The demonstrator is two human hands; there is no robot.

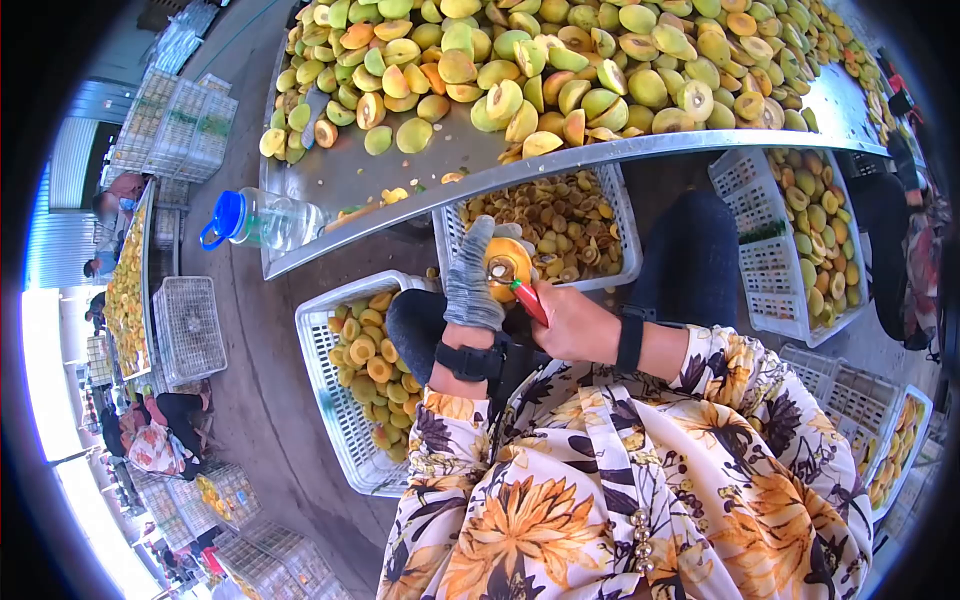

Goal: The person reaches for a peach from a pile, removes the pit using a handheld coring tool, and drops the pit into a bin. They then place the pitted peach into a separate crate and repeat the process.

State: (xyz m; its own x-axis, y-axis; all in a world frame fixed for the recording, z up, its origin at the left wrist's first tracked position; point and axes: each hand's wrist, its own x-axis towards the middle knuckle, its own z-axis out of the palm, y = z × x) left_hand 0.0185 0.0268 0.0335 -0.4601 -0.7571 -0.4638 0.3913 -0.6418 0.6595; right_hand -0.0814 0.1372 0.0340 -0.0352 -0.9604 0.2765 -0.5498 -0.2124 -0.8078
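My left hand (473, 283), in a grey glove, is closed around a yellow-orange peach half (510, 262) with its cut face turned up. A pale spot shows in the fruit's dark central hollow. My bare right hand (580, 325) grips a small red-handled knife (530, 301) with a green collar. Its working end meets the fruit near the hollow, and I cannot make out the blade. Both hands are above my lap, in front of a white crate (627, 262) of peach trimmings.
A metal table (420, 180) bears many halved peaches (500, 75). A blue-capped water bottle (270, 220) lies at its left corner. Crates of peach halves stand to my left (340, 440) and right (760, 290). Other people and stacked crates (180, 125) are farther off.
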